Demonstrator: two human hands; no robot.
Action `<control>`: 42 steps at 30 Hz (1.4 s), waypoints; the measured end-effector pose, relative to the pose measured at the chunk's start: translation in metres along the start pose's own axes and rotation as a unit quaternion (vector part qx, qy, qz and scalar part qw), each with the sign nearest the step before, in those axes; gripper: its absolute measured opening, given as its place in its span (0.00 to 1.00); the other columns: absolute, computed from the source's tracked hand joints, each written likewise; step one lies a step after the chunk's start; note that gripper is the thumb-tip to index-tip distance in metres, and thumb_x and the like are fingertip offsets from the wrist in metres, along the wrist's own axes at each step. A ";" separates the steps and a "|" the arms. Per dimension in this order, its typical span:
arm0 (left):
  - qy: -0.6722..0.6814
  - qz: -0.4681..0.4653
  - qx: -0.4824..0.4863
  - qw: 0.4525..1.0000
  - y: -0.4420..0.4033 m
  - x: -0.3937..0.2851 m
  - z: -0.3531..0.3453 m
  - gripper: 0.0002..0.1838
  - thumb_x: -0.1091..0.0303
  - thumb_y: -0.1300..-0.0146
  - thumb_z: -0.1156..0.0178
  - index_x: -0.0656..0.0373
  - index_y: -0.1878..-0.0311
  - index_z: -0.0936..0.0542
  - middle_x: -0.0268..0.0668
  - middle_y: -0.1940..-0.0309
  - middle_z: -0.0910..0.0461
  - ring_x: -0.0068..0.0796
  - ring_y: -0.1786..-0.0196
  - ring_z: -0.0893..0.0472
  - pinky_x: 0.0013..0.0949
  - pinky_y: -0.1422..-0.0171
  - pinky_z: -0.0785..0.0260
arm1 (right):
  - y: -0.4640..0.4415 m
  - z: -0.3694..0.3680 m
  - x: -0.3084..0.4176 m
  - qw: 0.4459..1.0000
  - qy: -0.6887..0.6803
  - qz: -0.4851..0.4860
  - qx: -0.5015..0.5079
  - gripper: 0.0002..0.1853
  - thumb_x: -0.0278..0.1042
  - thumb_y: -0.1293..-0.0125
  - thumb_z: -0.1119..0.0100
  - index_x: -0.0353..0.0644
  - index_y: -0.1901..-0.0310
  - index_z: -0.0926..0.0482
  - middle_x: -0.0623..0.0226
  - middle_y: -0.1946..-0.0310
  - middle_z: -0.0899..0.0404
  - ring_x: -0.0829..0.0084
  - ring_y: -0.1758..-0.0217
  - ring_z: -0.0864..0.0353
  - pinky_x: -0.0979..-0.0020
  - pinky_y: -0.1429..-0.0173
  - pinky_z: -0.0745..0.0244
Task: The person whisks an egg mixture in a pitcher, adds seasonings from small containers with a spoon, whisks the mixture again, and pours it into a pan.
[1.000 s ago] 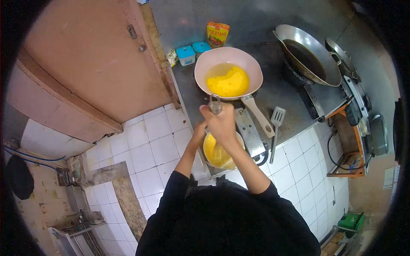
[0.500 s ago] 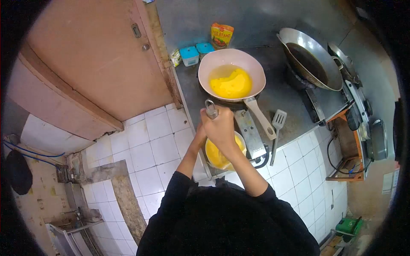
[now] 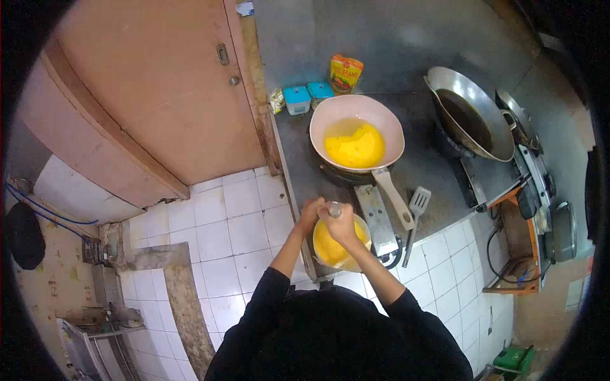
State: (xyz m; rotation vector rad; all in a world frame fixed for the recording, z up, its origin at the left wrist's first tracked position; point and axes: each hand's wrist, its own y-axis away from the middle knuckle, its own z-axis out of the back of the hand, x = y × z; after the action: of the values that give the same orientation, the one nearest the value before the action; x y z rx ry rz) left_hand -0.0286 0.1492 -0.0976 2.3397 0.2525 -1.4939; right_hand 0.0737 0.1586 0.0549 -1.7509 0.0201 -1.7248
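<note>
My right hand [image 3: 340, 226] is closed around the upright metal handle of a whisk [image 3: 334, 209]; its lower end is hidden by the hand. Below it, a pale bowl [image 3: 316, 252] of yellow beaten egg [image 3: 330, 249] stands at the counter's front edge. My left hand [image 3: 309, 214] is at the bowl's far left rim, fingers curled on it and partly hidden. Just beyond both hands, a pink frying pan [image 3: 324, 113] sits on the stove, with yellow egg [image 3: 357, 147] lying in clear oil. The pan's handle [image 3: 395, 202] points towards me, to the right of the bowl.
A slotted spatula [image 3: 418, 202] overhangs the counter edge on the right. Farther back is a large wok [image 3: 467, 82] with dark oil. Blue-lidded containers [image 3: 297, 100] and a yellow-orange pouch [image 3: 345, 73] stand behind the pan. A closed door [image 3: 159, 82] is at left.
The view has shifted, so the stove sits lower in it. My hands have separated slightly, the left now showing beside the bowl. The whisk's handle loop no longer shows clearly.
</note>
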 end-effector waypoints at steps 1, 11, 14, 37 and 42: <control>-0.013 -0.016 0.022 1.000 0.004 -0.016 -0.009 0.16 0.58 0.43 0.45 0.63 0.69 0.20 0.32 0.72 0.23 0.22 0.70 0.26 0.30 0.65 0.33 | -0.003 -0.001 -0.007 0.996 0.018 -0.073 0.039 0.14 0.25 0.47 0.42 0.36 0.86 0.34 0.68 0.90 0.37 0.81 0.84 0.42 0.71 0.80 0.44; -0.099 0.002 -0.061 0.993 -0.006 0.001 -0.008 0.24 0.53 0.47 0.45 0.68 0.59 0.24 0.41 0.62 0.22 0.33 0.55 0.25 0.35 0.52 0.34 | -0.026 -0.009 0.018 0.989 0.050 -0.138 0.023 0.13 0.26 0.49 0.42 0.35 0.87 0.32 0.68 0.91 0.35 0.82 0.85 0.35 0.74 0.80 0.42; -0.114 -0.077 -0.028 0.990 0.000 0.011 -0.004 0.24 0.51 0.47 0.46 0.66 0.59 0.23 0.42 0.61 0.22 0.34 0.53 0.26 0.35 0.49 0.36 | -0.026 -0.004 0.028 0.992 0.037 -0.120 0.003 0.12 0.25 0.52 0.42 0.33 0.86 0.31 0.67 0.91 0.33 0.80 0.84 0.34 0.71 0.79 0.39; -0.128 0.093 -0.036 0.987 -0.018 0.015 0.003 0.14 0.62 0.46 0.46 0.64 0.67 0.21 0.39 0.69 0.20 0.29 0.66 0.23 0.31 0.60 0.34 | -0.018 0.005 0.029 0.993 0.017 -0.106 -0.048 0.13 0.28 0.47 0.42 0.33 0.85 0.29 0.65 0.90 0.33 0.80 0.85 0.35 0.71 0.78 0.38; -0.116 0.016 0.021 0.993 -0.009 0.007 -0.004 0.14 0.61 0.46 0.46 0.63 0.67 0.21 0.40 0.69 0.22 0.30 0.66 0.25 0.32 0.56 0.35 | -0.025 0.002 0.069 0.994 0.010 -0.105 -0.025 0.16 0.24 0.47 0.43 0.36 0.89 0.34 0.70 0.91 0.34 0.83 0.83 0.36 0.74 0.78 0.40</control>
State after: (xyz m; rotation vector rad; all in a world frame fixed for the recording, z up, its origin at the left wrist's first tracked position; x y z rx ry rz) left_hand -0.0250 0.1589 -0.1045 2.1635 0.1237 -1.7513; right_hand 0.0731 0.1478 0.1273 -1.8269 -0.1173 -1.9060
